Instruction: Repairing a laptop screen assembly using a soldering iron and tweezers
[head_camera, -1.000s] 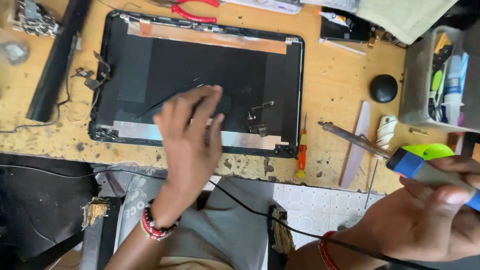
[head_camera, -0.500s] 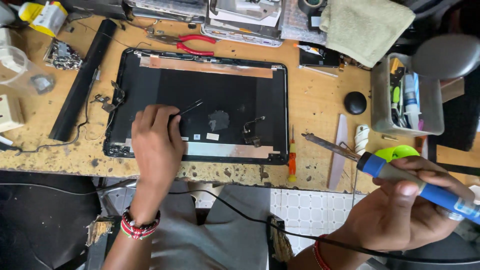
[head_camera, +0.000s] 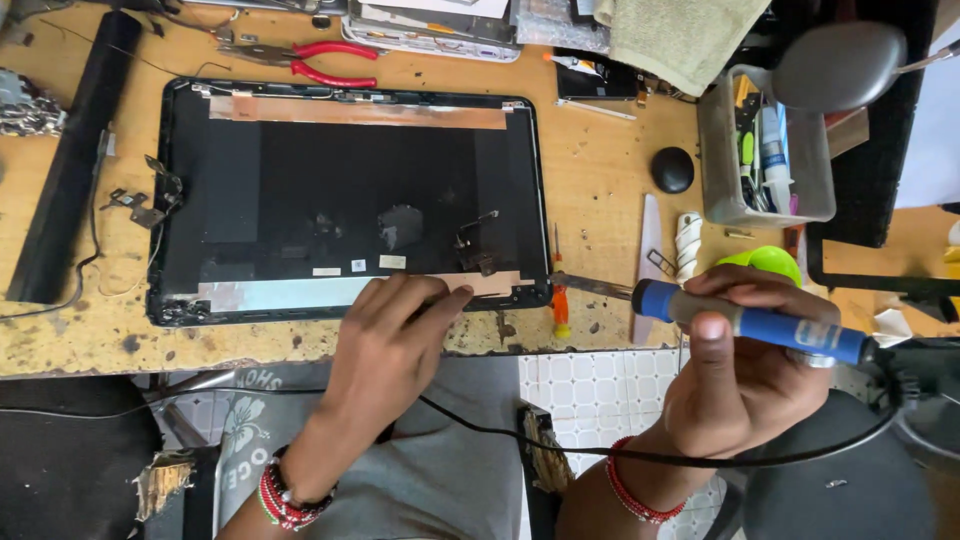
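Now the left hand (head_camera: 385, 345) has come back to the near edge of the black laptop lid (head_camera: 350, 200), fingers spread flat on it. At 3 o'clock the right hand (head_camera: 745, 360) stays clamped on the blue soldering iron (head_camera: 750, 322), its tip now nearer the lid's corner on the tabletop (head_camera: 600, 150).

Matt black plastic laptop lid (head_camera: 300, 190), scuffed wooden bench (head_camera: 600, 150), blue rubbery-handled metal-tipped soldering iron (head_camera: 750, 322).
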